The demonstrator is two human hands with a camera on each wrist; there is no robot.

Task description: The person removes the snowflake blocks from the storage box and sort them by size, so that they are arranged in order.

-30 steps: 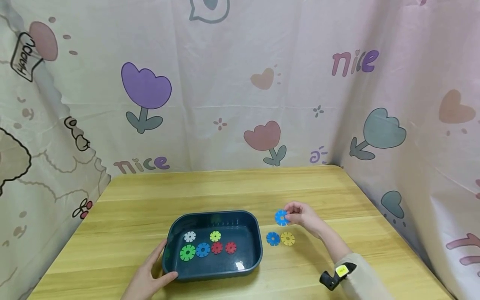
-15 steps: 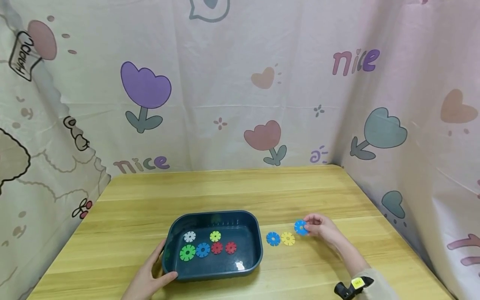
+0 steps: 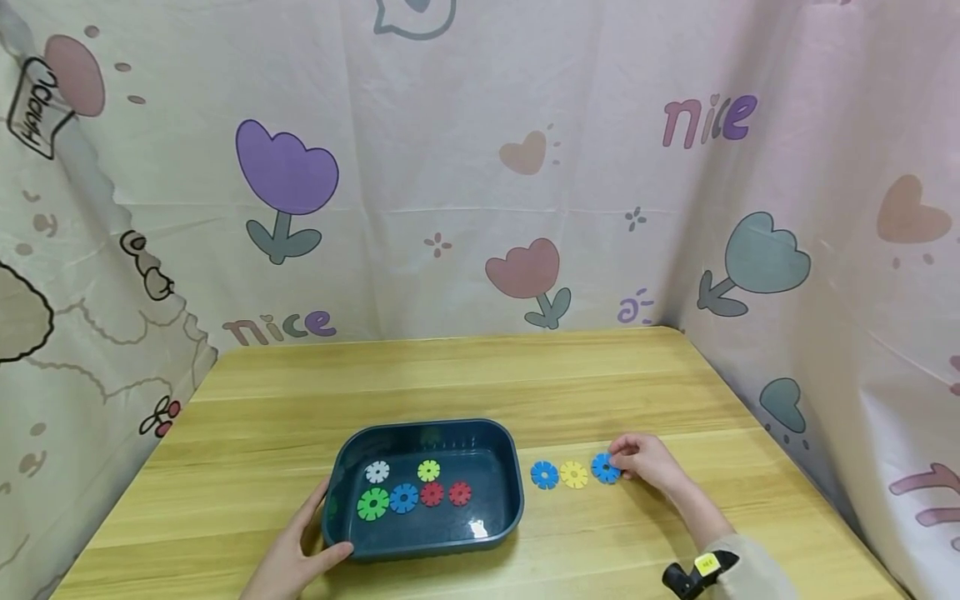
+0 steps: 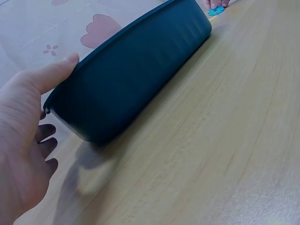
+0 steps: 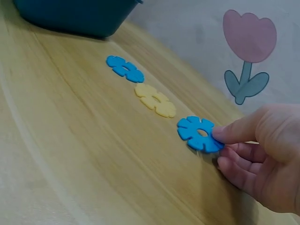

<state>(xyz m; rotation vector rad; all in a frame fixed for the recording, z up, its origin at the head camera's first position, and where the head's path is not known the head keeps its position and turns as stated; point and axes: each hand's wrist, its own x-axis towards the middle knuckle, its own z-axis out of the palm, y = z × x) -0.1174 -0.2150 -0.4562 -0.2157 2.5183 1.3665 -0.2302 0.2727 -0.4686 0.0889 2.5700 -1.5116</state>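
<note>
My right hand (image 3: 647, 460) pinches a blue notched plastic disc (image 5: 191, 132) by its right edge, thumb on top and fingers below. The disc is at the table surface, slightly tilted in the right wrist view. To its left lie a yellow notched disc (image 3: 573, 475) and another blue notched disc (image 3: 544, 475), making a row. My left hand (image 3: 297, 546) holds the near-left corner of a dark teal plastic tray (image 4: 136, 70), its thumb at the rim and its fingers along the left side. Inside the tray lie white (image 3: 377, 472), yellow-green (image 3: 428, 471), green (image 3: 372, 504), blue (image 3: 403, 498) and red (image 3: 432, 494) discs.
The wooden table (image 3: 450, 375) carries the tray and the row of discs. Behind and beside it hangs a patterned cloth (image 3: 420, 150). A black wrist camera (image 3: 686, 579) sits on the right sleeve.
My right hand has carried the blue disc rightward and down to the row's right end, beside the yellow one. The left hand has stayed at the tray.
</note>
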